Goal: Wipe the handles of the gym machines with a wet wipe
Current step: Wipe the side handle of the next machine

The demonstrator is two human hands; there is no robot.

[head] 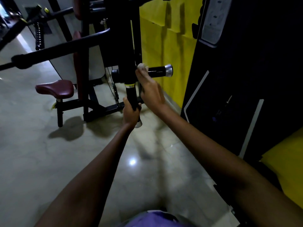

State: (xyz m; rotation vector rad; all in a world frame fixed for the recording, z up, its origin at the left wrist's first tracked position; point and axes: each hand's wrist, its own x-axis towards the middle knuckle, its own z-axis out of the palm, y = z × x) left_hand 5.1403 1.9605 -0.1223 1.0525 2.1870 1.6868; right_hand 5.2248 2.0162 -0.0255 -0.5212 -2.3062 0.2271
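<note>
Wiping is midway: the right hand presses a wet wipe on the horizontal handle's inner end; the left hand grips the vertical handle. Other machines presumably remain.

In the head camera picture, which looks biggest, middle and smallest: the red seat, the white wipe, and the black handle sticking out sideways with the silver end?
As they look in this view:
1. Red seat, the largest.
2. Sideways black handle, though the right hand covers its inner end.
3. White wipe, the smallest; the fingers hide part of it.
The seat is also farther away, so it is truly bigger.
</note>
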